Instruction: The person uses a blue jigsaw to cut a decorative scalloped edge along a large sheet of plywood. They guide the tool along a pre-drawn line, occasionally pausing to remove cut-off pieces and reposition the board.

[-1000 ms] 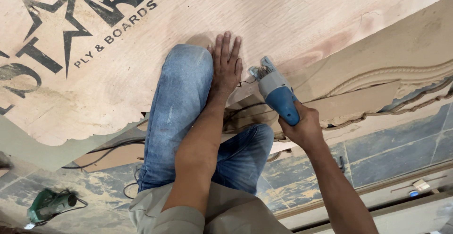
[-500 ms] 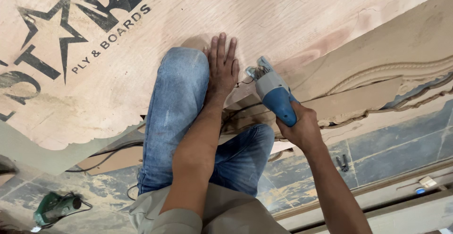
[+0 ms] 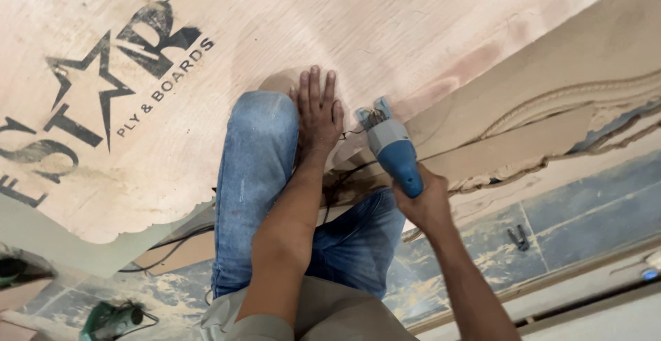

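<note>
Plywood sheet [image 3: 385, 31], a broad, stiff, pale panel with a matte grained face and a scalloped cut edge, fills the upper frame, lying on the floor under the person's denim-clad knee [image 3: 258, 128]. The left hand [image 3: 318, 110] presses flat at centre, fingers nearly together; the right hand [image 3: 425, 203] has its fingers wrapped round the blue-and-grey power tool [image 3: 392, 150], right of centre. Judged heavy and rigid, the sheet is best gripped at its edges; the tool's smooth plastic body suits a full-hand grasp.

The working tip of the blue power tool [image 3: 394, 154] is hidden behind its own head. The plywood sheet [image 3: 289, 31] and green tool [image 3: 110, 319] are cut off by the frame edges. The small dark object [image 3: 518, 238] on the floor is too small to identify.
</note>
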The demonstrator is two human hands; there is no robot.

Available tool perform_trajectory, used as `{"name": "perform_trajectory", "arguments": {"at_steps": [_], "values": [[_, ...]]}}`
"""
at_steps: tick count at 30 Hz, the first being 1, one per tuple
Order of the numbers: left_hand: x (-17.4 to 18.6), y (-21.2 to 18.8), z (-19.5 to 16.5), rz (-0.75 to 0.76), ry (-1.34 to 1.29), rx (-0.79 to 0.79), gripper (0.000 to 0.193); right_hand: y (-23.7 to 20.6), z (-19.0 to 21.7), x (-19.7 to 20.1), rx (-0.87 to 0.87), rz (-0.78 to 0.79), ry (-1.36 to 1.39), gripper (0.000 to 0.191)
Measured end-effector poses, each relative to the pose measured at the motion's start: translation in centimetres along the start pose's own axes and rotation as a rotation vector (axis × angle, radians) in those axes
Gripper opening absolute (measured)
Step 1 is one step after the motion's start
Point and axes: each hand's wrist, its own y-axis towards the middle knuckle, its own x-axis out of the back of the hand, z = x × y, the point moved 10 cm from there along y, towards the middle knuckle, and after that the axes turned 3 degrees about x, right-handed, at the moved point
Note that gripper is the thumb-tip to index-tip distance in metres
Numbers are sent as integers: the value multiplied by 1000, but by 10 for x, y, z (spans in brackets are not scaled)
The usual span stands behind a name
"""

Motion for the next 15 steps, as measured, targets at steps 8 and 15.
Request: {"name": "perform_trajectory", "arguments": {"at_steps": [8, 15], "values": [[-4, 3, -3, -25, 33, 9, 65, -12, 1, -8, -36, -110, 143, 28], [-3, 2, -6, 4, 67, 0, 61, -23, -2, -16, -112, -221, 266, 32]]}}
